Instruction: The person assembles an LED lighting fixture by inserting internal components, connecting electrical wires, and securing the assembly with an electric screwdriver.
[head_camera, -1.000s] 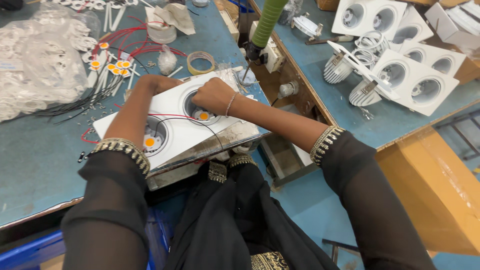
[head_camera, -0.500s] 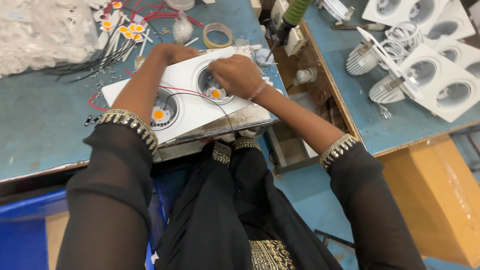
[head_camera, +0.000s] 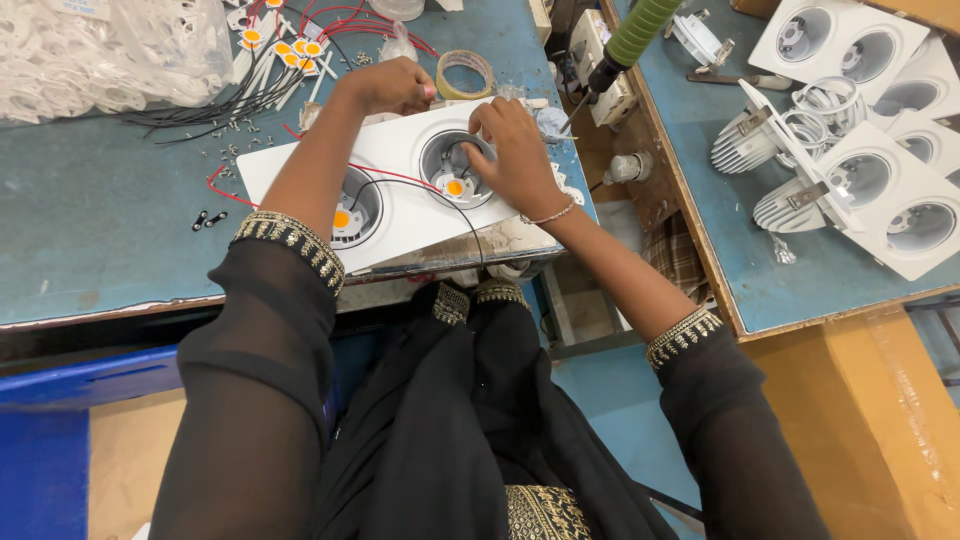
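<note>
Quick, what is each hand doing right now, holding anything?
Left hand: curled, resting on the far edge of the white twin light housing; grip unclear.
Right hand: fingers bent into the right-hand round opening; whether they pinch anything cannot be told.

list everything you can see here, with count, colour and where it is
twin downlight housing: one, white, two round wells with orange-yellow chips, front edge of blue table
red and black wires: a few, across the housing
loose chips with leads: several, orange-yellow, table's far side
plastic bags: clear, white parts inside, far left
tape roll: one, tan, behind the housing
screwdriver: one, green handle, hanging over the gap
finished housings: several, white, right-hand table
left hand: on housing's far edge
right hand: fingers in the right well
</note>
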